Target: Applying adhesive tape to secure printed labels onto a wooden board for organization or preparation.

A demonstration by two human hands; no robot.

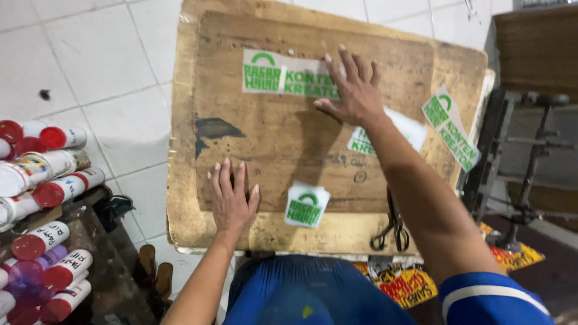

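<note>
The person's left hand (232, 198) is lying flat, palm down and fingers spread, on the bare lower part of a worn brown wooden work board (271, 138), grasping nothing. The right hand (354, 93) is reaching farther up the board, its fingers splayed open and pressing on the right end of a long white strip printed in green (289, 75) (the strip is lying flat near the board's top edge). Just below that wrist, a second white-and-green printed piece (394, 129) is partly hiding under the forearm. A small square green-and-white sticker (307, 204) is sitting near the board's lower edge, just beside the left hand. Another printed strip (451, 129) is hanging tilted at the board's right edge. Dark metal scissors (391, 232) are resting at the lower right edge. White cans with red caps (48, 192) are lying stacked on the left.
</note>
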